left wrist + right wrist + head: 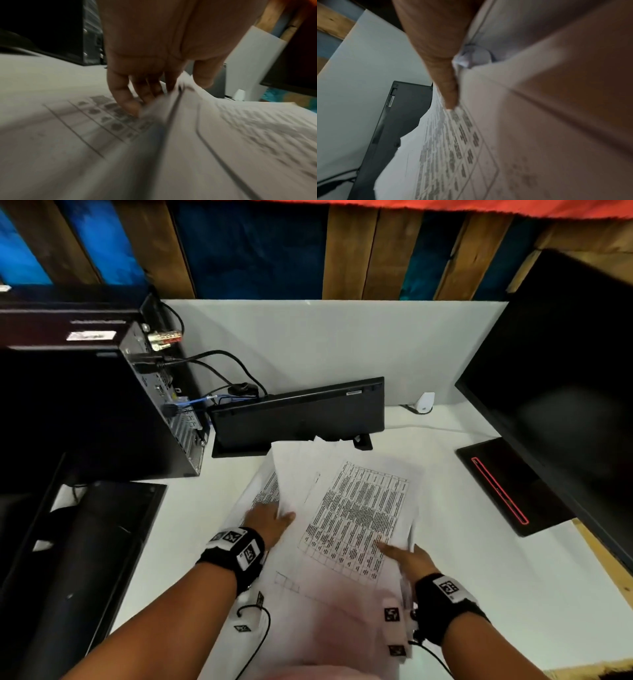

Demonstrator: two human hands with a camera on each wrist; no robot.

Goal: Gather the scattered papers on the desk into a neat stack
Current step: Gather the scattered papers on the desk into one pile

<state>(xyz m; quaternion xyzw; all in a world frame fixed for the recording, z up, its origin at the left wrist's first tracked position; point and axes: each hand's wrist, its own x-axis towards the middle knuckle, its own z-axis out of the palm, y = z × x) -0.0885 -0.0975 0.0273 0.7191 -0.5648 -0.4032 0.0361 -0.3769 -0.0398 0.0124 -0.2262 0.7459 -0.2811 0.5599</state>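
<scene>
A bundle of white papers [356,515], its top sheet printed with a dense table, is lifted off the white desk [479,577] between both hands. My left hand [274,520] grips its left edge, thumb on top and fingers [130,102] underneath. Those fingers touch another printed sheet [77,121] that lies flat on the desk [265,491]. My right hand [404,558] pinches the bundle's near right edge. Its thumb [448,94] presses on the printed top sheet [453,148], and its fingers are hidden beneath the paper. More pale sheets spread toward me under the bundle.
A black computer tower [102,405] with cables stands at the left. A black keyboard [298,416] leans on edge against the white partition just behind the papers. A dark monitor [565,388] and its base [496,484] fill the right. A small white device [424,402] sits at the back.
</scene>
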